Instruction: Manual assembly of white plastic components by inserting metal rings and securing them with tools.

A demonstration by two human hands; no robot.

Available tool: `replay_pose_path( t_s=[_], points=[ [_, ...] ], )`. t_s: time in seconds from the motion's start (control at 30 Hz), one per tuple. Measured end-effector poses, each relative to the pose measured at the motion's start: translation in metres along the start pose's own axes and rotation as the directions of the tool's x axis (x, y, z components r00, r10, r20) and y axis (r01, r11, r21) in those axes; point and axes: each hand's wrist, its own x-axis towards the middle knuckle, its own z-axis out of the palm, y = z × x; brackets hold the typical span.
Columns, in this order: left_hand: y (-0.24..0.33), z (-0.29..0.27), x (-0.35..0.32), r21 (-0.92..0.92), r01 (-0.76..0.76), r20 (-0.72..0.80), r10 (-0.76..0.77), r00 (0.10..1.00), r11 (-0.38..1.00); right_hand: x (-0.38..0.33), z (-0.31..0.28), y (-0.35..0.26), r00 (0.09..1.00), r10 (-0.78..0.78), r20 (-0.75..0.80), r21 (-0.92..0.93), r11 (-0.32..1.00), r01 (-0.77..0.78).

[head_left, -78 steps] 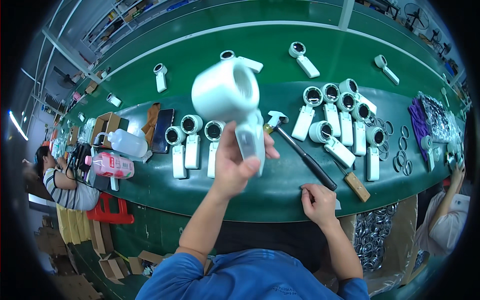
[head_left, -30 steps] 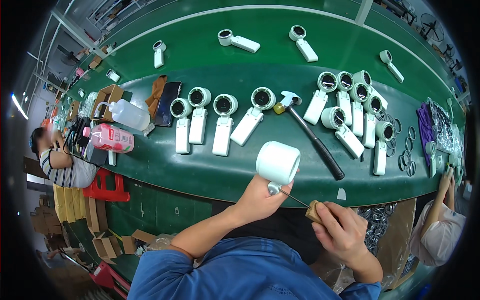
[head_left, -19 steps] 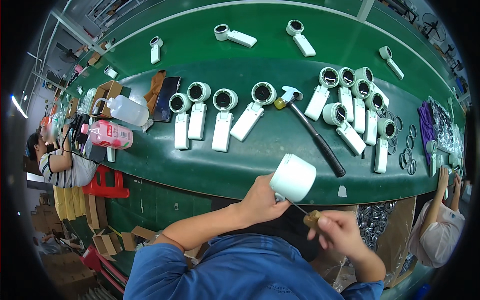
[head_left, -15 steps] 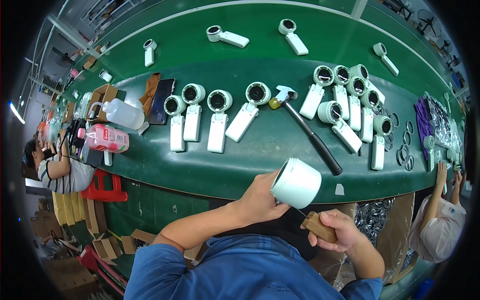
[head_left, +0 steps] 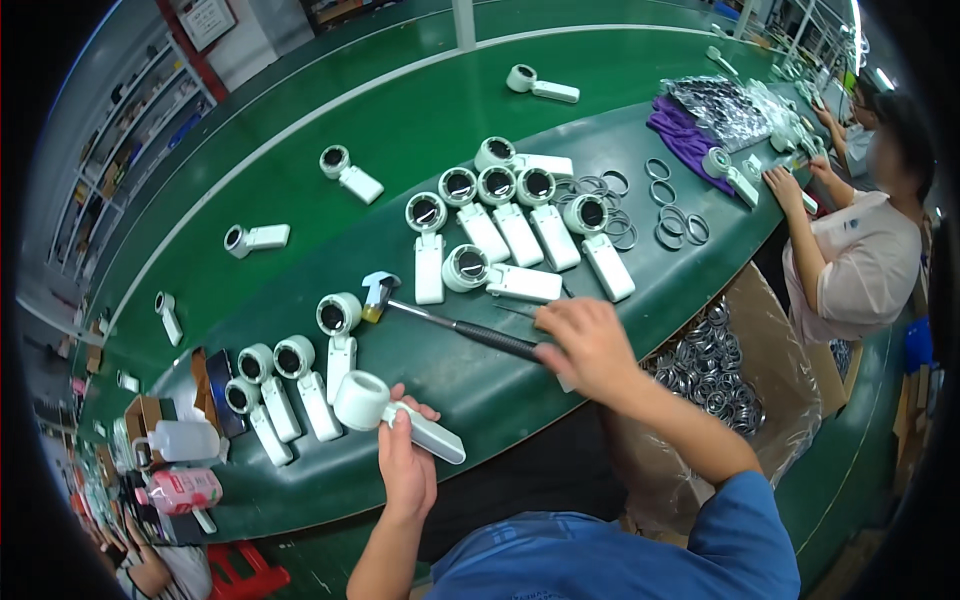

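Note:
My left hand (head_left: 405,465) is closed round a mint-green handheld fan (head_left: 362,400), its round head tilted up and its handle pointing right. Over the table, my right hand (head_left: 590,350) has its fingers on a wooden-handled awl (head_left: 516,311), whose thin metal shaft points left; much of its handle is hidden. Beneath that hand lies the end of a hammer (head_left: 470,330) with a black grip, its thumb right beside the grip. Several fans (head_left: 497,215) stand grouped beyond the hammer, and more fans (head_left: 300,385) lie to the left of it.
Loose metal rings (head_left: 672,225) lie on the green table (head_left: 480,400), and a lined box of rings (head_left: 715,370) sits at the front right. A clear squeeze bottle (head_left: 185,440) and a pink bottle (head_left: 180,490) stand at left. Another person (head_left: 850,230) works at right.
The view has swung to the right. My right hand has carried the awl away from the fan and out over the hammer's end. The fan in my left hand now shows its handle.

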Motion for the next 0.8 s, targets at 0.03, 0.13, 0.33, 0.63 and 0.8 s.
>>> replay_pose_path(
  t_s=[0.03,0.13,0.33,0.63,0.8],
  points=[
    [-0.003,0.004,0.001,-0.011,0.016,-0.04,-0.016,0.999,1.0,0.001,0.001,-0.015,1.0,-0.026,0.012,0.151,0.988,0.024],
    [-0.007,0.032,-0.001,-0.145,0.041,-0.008,-0.043,0.999,0.989,-0.006,0.012,-0.068,0.956,-0.203,0.211,0.457,0.885,0.088],
    [0.005,0.02,0.01,0.065,0.032,0.144,-0.041,0.989,0.997,-0.017,0.031,-0.08,0.846,-0.11,0.522,0.619,0.731,-0.287],
    [0.013,-0.016,0.064,0.608,-0.403,0.328,0.246,0.912,0.684,-0.028,0.03,-0.069,0.697,-0.241,0.676,0.718,0.002,-0.696],
    [0.01,-0.019,0.088,0.752,-0.366,0.294,0.218,0.931,0.549,-0.004,-0.016,-0.016,0.8,0.179,0.573,0.578,0.603,-0.55]
  ],
)
